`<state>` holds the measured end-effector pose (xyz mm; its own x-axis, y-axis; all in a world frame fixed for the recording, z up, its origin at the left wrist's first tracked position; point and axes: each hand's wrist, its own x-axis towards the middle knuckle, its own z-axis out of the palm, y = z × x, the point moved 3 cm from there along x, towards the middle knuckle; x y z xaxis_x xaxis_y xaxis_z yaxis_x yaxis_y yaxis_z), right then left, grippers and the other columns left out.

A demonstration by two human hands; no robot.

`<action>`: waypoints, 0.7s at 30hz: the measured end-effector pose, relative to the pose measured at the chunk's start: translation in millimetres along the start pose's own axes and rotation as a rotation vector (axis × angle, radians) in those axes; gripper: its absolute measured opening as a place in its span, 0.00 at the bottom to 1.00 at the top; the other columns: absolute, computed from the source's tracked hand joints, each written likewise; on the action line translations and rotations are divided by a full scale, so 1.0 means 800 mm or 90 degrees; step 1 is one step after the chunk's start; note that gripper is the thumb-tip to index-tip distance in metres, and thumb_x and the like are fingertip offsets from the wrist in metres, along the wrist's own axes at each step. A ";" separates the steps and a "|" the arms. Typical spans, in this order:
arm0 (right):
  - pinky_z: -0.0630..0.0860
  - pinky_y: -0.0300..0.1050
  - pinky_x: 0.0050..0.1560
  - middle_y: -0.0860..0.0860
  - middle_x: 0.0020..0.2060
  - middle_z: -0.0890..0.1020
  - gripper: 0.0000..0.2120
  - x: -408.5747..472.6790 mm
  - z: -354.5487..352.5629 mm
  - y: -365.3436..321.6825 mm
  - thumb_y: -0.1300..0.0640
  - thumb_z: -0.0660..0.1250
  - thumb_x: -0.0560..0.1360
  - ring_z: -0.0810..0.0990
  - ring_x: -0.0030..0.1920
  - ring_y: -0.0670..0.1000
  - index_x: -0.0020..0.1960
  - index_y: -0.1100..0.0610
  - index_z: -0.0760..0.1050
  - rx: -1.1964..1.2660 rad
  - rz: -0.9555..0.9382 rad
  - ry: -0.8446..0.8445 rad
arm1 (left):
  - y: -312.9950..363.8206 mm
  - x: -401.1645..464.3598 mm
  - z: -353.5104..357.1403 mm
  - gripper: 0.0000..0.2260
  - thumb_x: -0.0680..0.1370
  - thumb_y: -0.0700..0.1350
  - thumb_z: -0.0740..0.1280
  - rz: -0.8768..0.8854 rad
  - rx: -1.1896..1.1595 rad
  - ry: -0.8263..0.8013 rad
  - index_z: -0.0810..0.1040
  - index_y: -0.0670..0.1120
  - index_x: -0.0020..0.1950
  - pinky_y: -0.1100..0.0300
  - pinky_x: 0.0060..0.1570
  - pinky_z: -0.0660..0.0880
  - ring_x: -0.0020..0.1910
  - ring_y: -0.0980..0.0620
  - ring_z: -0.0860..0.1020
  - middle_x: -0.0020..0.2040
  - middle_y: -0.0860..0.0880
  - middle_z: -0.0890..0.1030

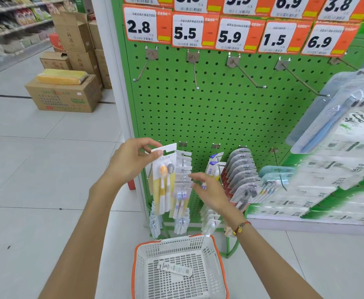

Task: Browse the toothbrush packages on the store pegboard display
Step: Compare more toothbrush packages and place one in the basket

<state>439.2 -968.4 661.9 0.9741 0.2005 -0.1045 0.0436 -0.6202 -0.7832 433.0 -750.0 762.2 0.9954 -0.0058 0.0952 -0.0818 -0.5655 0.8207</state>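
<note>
Nearest us, a white perforated plastic basket [216,275] with an orange rim sits on the tiled floor; a small flat white packet [174,269] lies inside it. Above it our two bare forearms reach forward; the right wrist wears a red cord bracelet [241,227].

Our left hand [131,162] pinches the white card header of a toothbrush package [163,180], thumb and fingers curled on its top edge; clear blister, yellow backing, one orange and one grey brush head. The package hangs down from the hand, tilted, just in front of the leftmost lower hook.

Our right hand [209,190] hovers with relaxed, spread fingers, holding nothing, just beside the row of hanging packages [183,169] on the next hook, partly hiding packs behind it.

Further right, grey-carded packs [241,169] fan out on another hook. Behind stands the green perforated metal pegboard [220,115], with bare wire hooks [195,70] in the upper row. Orange-and-white price tags [187,31] sit above. Far left, stacked cardboard boxes [64,93] rest on the floor.
</note>
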 end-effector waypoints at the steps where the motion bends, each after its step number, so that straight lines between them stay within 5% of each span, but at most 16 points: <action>1: 0.70 0.47 0.67 0.52 0.63 0.77 0.16 0.011 -0.003 0.000 0.61 0.62 0.80 0.73 0.65 0.53 0.67 0.53 0.74 -0.052 -0.013 0.019 | -0.001 0.006 0.000 0.03 0.76 0.53 0.70 0.000 0.036 0.015 0.78 0.62 0.44 0.57 0.43 0.70 0.36 0.56 0.76 0.39 0.57 0.76; 5: 0.61 0.52 0.73 0.53 0.72 0.69 0.21 0.043 -0.003 -0.011 0.57 0.59 0.82 0.63 0.73 0.54 0.74 0.52 0.65 -0.244 -0.059 -0.011 | -0.005 0.025 0.006 0.00 0.77 0.54 0.68 -0.002 0.143 0.052 0.78 0.60 0.47 0.61 0.39 0.66 0.40 0.62 0.75 0.40 0.60 0.76; 11: 0.47 0.56 0.76 0.53 0.79 0.51 0.26 0.070 0.027 0.000 0.47 0.52 0.83 0.48 0.78 0.55 0.79 0.49 0.51 -0.400 -0.050 -0.134 | -0.030 0.058 0.024 0.04 0.78 0.54 0.67 -0.028 0.252 0.026 0.80 0.59 0.52 0.60 0.40 0.66 0.44 0.56 0.76 0.43 0.59 0.77; 21: 0.48 0.55 0.77 0.50 0.79 0.49 0.26 0.076 0.043 0.028 0.46 0.51 0.83 0.46 0.78 0.54 0.79 0.47 0.48 -0.369 -0.050 -0.127 | -0.070 0.086 0.070 0.07 0.79 0.50 0.66 -0.063 0.377 0.011 0.80 0.55 0.55 0.61 0.42 0.67 0.51 0.52 0.80 0.50 0.56 0.83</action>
<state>491.5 -943.5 617.0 0.9052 0.3657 -0.2165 0.2816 -0.8977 -0.3390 508.6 -764.6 691.2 0.9955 0.0815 0.0476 0.0579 -0.9259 0.3732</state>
